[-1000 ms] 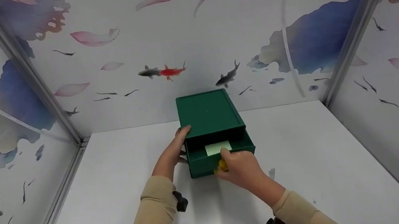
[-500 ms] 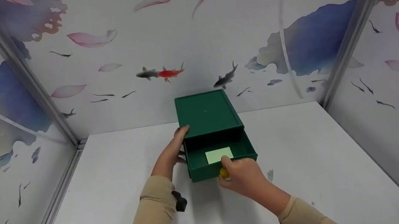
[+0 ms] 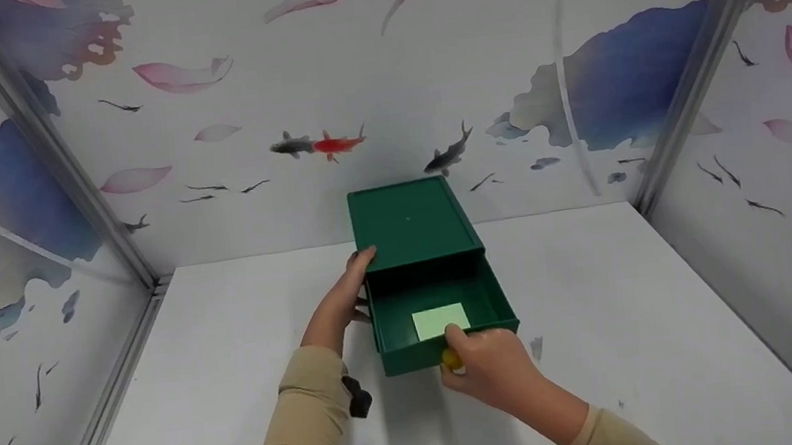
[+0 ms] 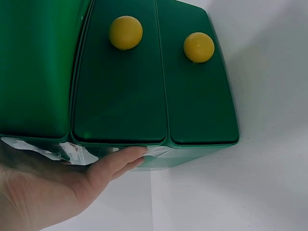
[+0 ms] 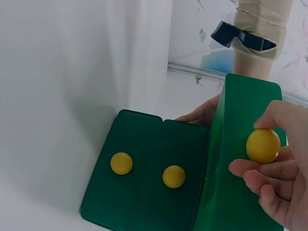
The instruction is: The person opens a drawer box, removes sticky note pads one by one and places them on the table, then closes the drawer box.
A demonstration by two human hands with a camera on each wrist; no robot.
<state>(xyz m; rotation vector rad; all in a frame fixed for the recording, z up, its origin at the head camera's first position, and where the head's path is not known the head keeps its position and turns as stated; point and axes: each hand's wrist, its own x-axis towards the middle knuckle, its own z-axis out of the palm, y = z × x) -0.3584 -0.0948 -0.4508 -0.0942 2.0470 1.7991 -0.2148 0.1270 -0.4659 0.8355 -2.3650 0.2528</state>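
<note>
A green cabinet (image 3: 412, 220) with three stacked drawers stands on the white table. Its top drawer (image 3: 409, 361) is pulled well out, and a pale green rectangular pad or card (image 3: 440, 320) lies on the drawer floor near the front. With thumb and fingers, my right hand (image 3: 501, 370) pinches the round yellow knob (image 5: 263, 146) on that drawer's front. Against the cabinet's left side rests my left hand (image 3: 340, 301), its thumb at the top edge; straight fingers (image 4: 113, 169) lie along the side in the left wrist view. Both lower drawers (image 5: 126, 185) are closed.
Yellow knobs (image 4: 126, 32) stick out from the lower drawers. Printed white panels (image 3: 379, 88) rise behind and at both sides of the table (image 3: 600, 288), joined by metal corner posts (image 3: 54, 143). The cabinet stands close to the back panel.
The top drawer has slid farther out toward me, my right hand moving with its knob. The pale green pad came forward with the drawer. My left hand stays at the cabinet's side.
</note>
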